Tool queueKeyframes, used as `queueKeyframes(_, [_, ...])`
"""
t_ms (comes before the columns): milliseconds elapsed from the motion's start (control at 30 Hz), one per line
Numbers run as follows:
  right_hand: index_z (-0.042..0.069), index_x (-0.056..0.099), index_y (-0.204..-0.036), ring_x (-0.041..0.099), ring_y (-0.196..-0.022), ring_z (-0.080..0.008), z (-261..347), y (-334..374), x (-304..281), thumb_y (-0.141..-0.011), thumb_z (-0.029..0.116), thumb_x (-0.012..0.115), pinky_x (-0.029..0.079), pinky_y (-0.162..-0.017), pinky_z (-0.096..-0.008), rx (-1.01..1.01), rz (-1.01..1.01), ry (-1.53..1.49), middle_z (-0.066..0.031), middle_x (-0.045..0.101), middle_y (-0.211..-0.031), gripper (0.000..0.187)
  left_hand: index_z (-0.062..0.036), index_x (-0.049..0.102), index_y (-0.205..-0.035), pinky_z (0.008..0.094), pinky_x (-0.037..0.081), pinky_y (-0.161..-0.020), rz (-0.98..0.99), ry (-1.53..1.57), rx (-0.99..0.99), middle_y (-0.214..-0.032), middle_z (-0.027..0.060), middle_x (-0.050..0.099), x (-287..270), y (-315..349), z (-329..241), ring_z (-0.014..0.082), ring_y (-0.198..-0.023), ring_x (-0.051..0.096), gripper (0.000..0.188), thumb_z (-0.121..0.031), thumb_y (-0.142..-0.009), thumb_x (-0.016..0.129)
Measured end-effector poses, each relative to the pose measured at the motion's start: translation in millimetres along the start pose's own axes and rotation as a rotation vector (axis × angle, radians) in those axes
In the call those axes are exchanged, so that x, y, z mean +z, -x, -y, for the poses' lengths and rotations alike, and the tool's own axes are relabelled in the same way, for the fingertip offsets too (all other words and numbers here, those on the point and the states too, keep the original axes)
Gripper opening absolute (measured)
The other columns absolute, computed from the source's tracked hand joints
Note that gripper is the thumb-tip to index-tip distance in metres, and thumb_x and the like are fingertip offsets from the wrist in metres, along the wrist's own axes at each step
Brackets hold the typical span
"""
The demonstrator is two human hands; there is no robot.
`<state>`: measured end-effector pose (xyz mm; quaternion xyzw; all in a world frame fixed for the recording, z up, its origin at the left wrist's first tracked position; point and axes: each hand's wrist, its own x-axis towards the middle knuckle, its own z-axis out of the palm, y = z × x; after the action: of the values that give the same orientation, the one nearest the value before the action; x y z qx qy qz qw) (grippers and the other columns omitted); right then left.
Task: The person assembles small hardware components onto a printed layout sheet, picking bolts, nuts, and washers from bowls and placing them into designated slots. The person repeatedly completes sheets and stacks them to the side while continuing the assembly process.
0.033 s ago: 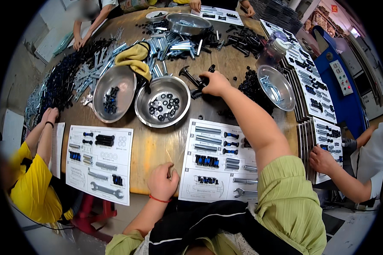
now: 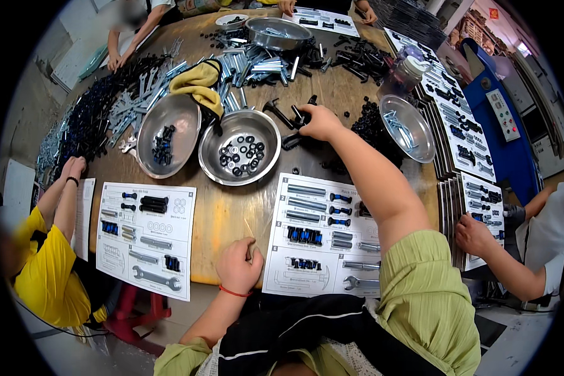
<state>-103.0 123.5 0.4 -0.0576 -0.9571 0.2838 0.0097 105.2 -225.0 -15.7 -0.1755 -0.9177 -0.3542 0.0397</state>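
The right hand (image 2: 319, 122) curls at black hammer-headed tools (image 2: 277, 113) beyond the near printed sheet (image 2: 274, 250); whether it pinches one I cannot tell. The left hand (image 2: 239, 263) is loosely curled by that sheet, contents hidden. Silver tubes (image 2: 307, 205), blue-marked bolts (image 2: 304, 235) and an open-end wrench (image 2: 360, 286) lie there, so it looks largely filled; its hammer outline (image 2: 302, 277) remains bare. The other sheet (image 2: 188, 250) has bare ring outlines (image 2: 160, 228).

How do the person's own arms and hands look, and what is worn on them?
The left hand and right hand are without gloves. A thin red band circles the left wrist; none shows on the right. Both arms have loose, light green sleeves, leaving the forearms bare.
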Motion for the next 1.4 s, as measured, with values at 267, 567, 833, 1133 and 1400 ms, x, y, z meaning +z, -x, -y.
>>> queueKeyframes(267, [0.003, 0.072, -0.108, 0.058, -0.069, -0.0127, -66.2, 15.6, -4.2, -0.087, 0.019, 0.071, 0.047, -0.066, -0.0283, 0.176, -0.322, -0.569, -0.0039, 0.067, -0.079, 0.027, -0.0092, 0.069, -0.089, 0.0368, 0.045, -0.054, -0.033, 0.027, -0.017, -0.066, 0.0046, 0.058, 4.5, 5.4, 4.2, 0.0234, -0.061, 0.058, 0.014, -0.013, -0.076, 0.067])
queueKeyframes(567, [0.001, 0.067, -0.112, 0.058, -0.074, -0.0111, 0.9, 100.9, -54.1, -0.09, 0.01, 0.068, 0.047, -0.068, -0.0239, 0.004, -0.534, -1.088, -0.0035, 0.066, -0.087, 0.024, -0.007, 0.069, -0.091, 0.0349, 0.046, -0.056, -0.059, 0.06, -0.013, -0.067, 0.0066, 0.059, 6.1, 6.6, 5.2, 0.0225, -0.06, 0.058, 0.014, -0.011, -0.078, 0.067])
queueKeyframes(833, [0.002, 0.068, -0.094, 0.049, -0.065, -0.0073, 60.1, 223.2, -51.2, -0.088, 0.016, 0.072, 0.041, -0.059, -0.0245, -0.058, -0.226, -0.774, 0.0016, 0.059, -0.071, 0.015, -0.0027, 0.069, -0.1, 0.0271, 0.046, -0.062, 0.004, 0.506, -0.112, -0.079, 0.0063, 0.058, 11.1, 21.9, 40.5, 0.0155, -0.067, 0.055, 0.021, -0.003, -0.079, 0.067])
queueKeyframes(1133, [0.009, 0.062, -0.075, 0.066, -0.075, -0.0295, 94.8, 336.8, 35.5, -0.08, 0.029, 0.071, 0.052, -0.062, -0.0416, -0.366, 0.33, 0.222, -0.0072, 0.066, -0.076, 0.022, -0.0107, 0.069, -0.096, 0.0301, 0.046, -0.057, 0.354, 0.306, 0.302, -0.076, 0.0022, 0.059, -15.1, 37.8, -11.0, 0.0185, -0.062, 0.055, 0.026, -0.007, -0.071, 0.075])
queueKeyframes(1400, [0.011, 0.067, -0.079, 0.064, -0.066, -0.0276, 80.1, 365.1, 57.3, -0.078, 0.025, 0.073, 0.05, -0.057, -0.0394, -0.147, 0.034, 0.233, -0.0055, 0.063, -0.071, 0.015, -0.0099, 0.071, -0.093, 0.0312, 0.047, -0.059, 0.333, 0.157, 0.452, -0.075, 0.0033, 0.06, 9.6, 35.0, -11.0, 0.0202, -0.066, 0.059, 0.022, -0.011, -0.071, 0.077])
